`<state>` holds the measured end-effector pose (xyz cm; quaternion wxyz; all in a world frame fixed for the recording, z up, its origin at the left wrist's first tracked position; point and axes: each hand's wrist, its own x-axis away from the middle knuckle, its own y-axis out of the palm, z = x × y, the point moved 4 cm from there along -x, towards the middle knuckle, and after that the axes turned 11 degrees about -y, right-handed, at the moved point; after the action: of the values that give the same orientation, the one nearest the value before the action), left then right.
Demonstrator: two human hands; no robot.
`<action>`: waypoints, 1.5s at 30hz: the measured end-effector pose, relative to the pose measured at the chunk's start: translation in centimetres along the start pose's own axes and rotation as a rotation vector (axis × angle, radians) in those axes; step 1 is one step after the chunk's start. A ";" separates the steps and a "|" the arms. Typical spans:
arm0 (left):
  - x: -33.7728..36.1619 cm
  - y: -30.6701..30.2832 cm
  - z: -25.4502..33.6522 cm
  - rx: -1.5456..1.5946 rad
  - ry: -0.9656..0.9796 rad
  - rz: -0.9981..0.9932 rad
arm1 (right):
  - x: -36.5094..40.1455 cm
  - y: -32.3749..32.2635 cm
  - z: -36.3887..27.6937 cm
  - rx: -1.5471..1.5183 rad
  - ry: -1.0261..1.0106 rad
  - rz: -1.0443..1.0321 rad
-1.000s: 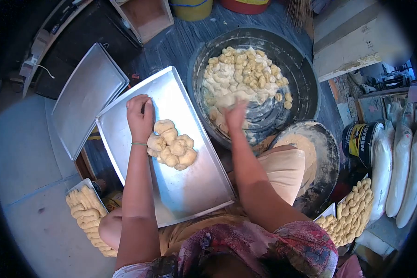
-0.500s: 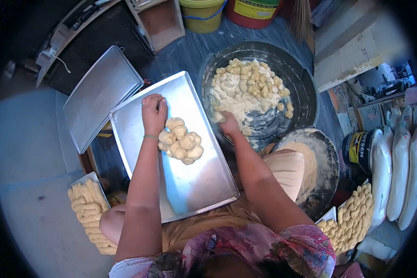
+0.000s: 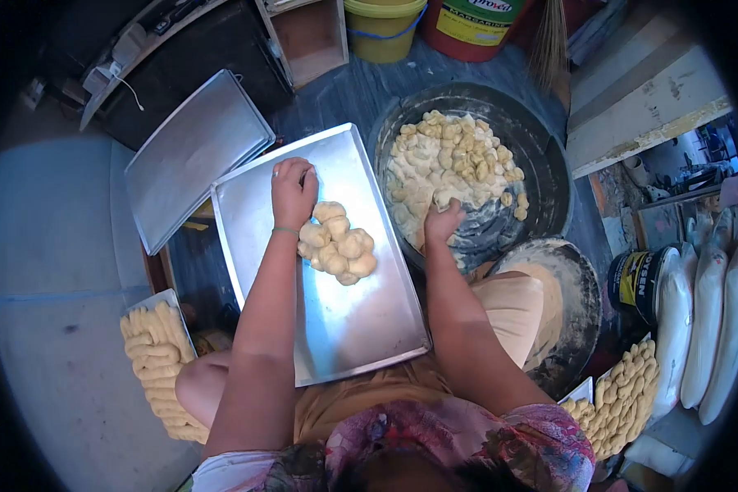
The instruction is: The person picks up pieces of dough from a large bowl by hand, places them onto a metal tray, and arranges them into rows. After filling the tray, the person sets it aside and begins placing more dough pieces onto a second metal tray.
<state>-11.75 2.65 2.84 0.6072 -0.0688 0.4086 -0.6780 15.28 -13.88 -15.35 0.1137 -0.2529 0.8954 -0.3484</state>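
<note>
A shallow metal tray (image 3: 361, 328) lies across my lap, with a clump of pale dough balls (image 3: 336, 244) on it. Just above and left of that clump, my left hand (image 3: 293, 195) rests on the tray with its fingers curled under; whatever may be beneath them is hidden. My right hand (image 3: 444, 223) reaches into a large dark basin (image 3: 549, 193) and is closed on a whitish, floury dough ball (image 3: 445, 199). Around it in the basin lie many more floured dough pieces (image 3: 459, 148) and loose flour.
Stacked metal trays (image 3: 197, 156) lean at the left. A second flour-dusted basin (image 3: 578, 287) stands by my right knee. Trays of shaped dough flank me, left (image 3: 156, 353) and right (image 3: 627, 394). A yellow bucket (image 3: 383, 37) and a margarine tub (image 3: 471, 29) stand behind.
My right hand has moved farther into the basin, up and to the right, and holds a floury dough ball. My left hand stays on the tray. The whole view has shifted slightly.
</note>
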 end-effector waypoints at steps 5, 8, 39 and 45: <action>-0.1 0.2 -0.4 0.030 0.007 -0.012 | 0.3 4.7 2.5 0.010 -0.191 -0.401; -0.1 -0.3 -0.5 0.094 0.000 -0.060 | -0.3 0.4 -1.2 -0.268 -0.071 -0.287; 17.9 -13.8 -3.3 0.650 -0.873 -0.316 | 12.9 -6.8 -26.4 0.086 -0.926 -0.749; 13.4 -13.9 -3.9 0.678 -0.799 -0.105 | 10.1 -4.2 -31.6 -0.532 -0.767 -0.411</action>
<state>-28.05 -8.28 3.77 0.6689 -0.1421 -0.1012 -0.7226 -3.71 -3.97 10.33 0.2950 -0.5537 0.7787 -0.0056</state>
